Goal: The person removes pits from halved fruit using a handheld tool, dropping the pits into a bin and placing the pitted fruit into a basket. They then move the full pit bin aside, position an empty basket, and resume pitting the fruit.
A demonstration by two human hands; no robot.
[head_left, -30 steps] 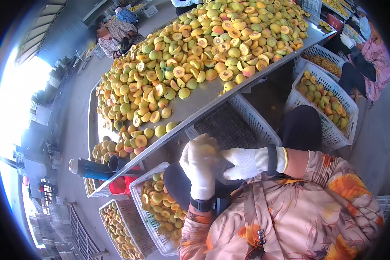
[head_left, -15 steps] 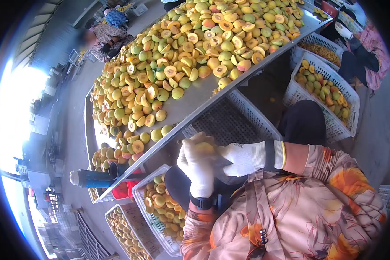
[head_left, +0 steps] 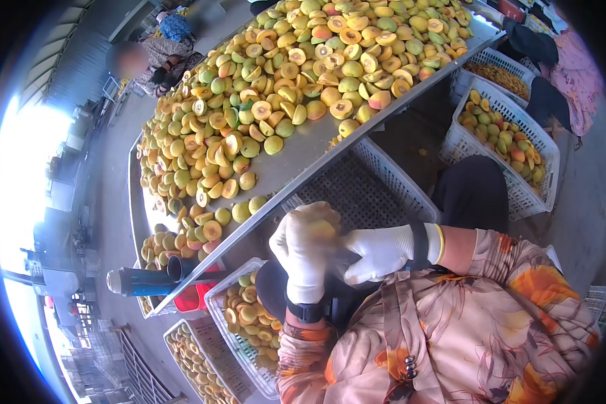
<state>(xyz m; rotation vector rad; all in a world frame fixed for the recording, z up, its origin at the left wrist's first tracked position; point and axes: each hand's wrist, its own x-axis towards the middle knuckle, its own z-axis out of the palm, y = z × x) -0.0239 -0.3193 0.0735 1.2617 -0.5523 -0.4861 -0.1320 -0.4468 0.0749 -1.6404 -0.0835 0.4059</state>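
Note:
My left hand point(head_left: 304, 259), in a white glove with a black watch at the wrist, is closed around a blurred yellow peach piece point(head_left: 322, 230). Close against it on the right is my right hand point(head_left: 377, 254), also in a white glove, with a dark band on the wrist. Its fingers are wrapped round something dark point(head_left: 345, 256) that touches the peach side; blur and the glove hide what it is. Both hands are over my lap, just off the edge of a metal table point(head_left: 303, 151) heaped with halved peaches point(head_left: 289, 71).
An open white crate point(head_left: 400, 176) stands beneath the table edge. Crates of peach halves stand at lower left point(head_left: 249, 316) and right point(head_left: 501, 138). A blue flask point(head_left: 141, 281) and red container point(head_left: 194, 296) are at the table's corner. Other people sit at upper left point(head_left: 172, 60) and upper right point(head_left: 576, 81).
Both hands stay together over my lap, shifted very slightly left in view. The person at upper right has moved an arm toward the table.

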